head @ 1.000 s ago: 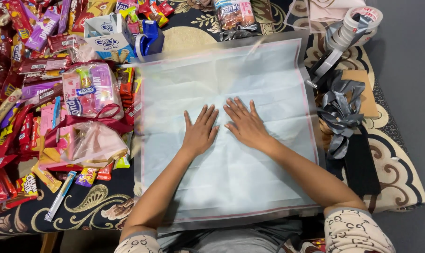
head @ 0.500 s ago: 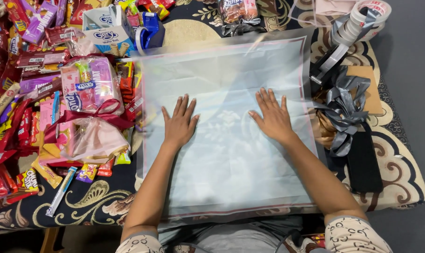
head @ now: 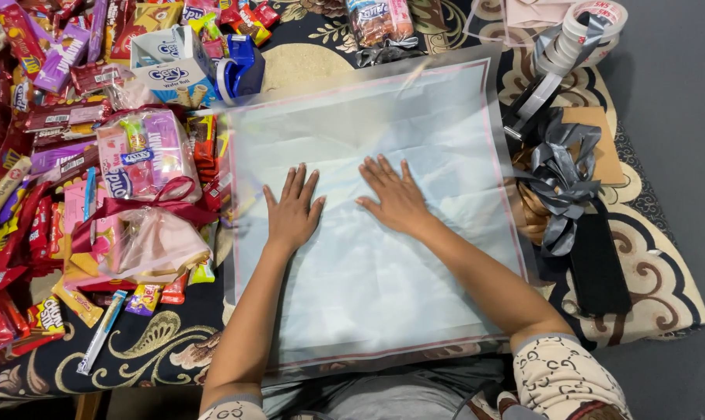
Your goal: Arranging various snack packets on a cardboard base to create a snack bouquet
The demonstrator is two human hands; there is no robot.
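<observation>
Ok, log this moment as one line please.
left hand: flat on sheet | right hand: flat on sheet | sheet: spread, translucent | snack packs: left | grey ribbon: right

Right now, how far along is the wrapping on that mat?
Done: the clear wrapping sheet is spread flat over pale tissue on the mat. In hand: the left hand and right hand press palm-down on its middle, smoothing it. Left: nothing sits on the sheet yet; the snacks are piled to the left, and the grey ribbon bow and tape rolls lie unused.

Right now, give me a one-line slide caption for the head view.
Left hand and right hand press flat on translucent wrapping sheet, snack packets alongside.
</observation>
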